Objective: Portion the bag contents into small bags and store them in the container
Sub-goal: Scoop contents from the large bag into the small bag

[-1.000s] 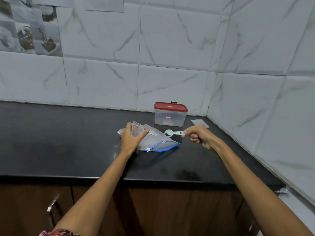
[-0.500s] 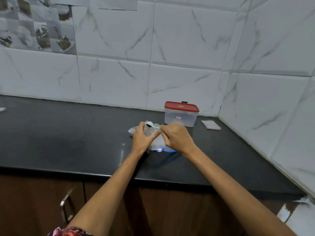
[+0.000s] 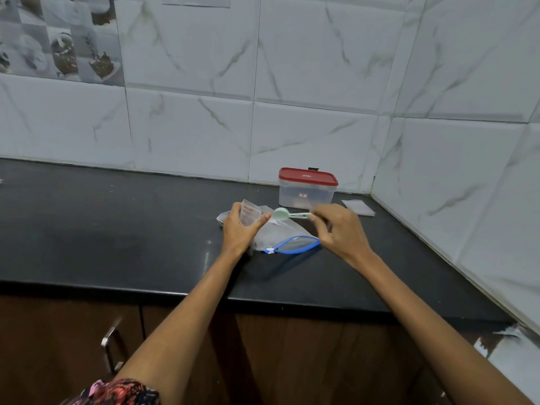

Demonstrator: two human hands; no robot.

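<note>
A large clear zip bag with a blue zipper (image 3: 287, 239) lies on the black counter (image 3: 117, 229), mouth toward me. My left hand (image 3: 238, 232) holds a small clear bag (image 3: 249, 216) upright above its left end. My right hand (image 3: 340, 229) pinches the handle of a pale green scoop (image 3: 282, 214), whose bowl hangs just right of the small bag's mouth. Behind them stands a clear container with a red lid (image 3: 306, 188), closed.
A flat stack of small clear bags (image 3: 358, 207) lies right of the container, near the tiled corner wall. The counter's front edge runs across below my forearms, with brown cabinet doors and a metal handle (image 3: 112, 346) under it.
My right hand drew the scoop back out to the right from the small bag's mouth, where it was half a second ago. The left hand kept hold of the small bag.
</note>
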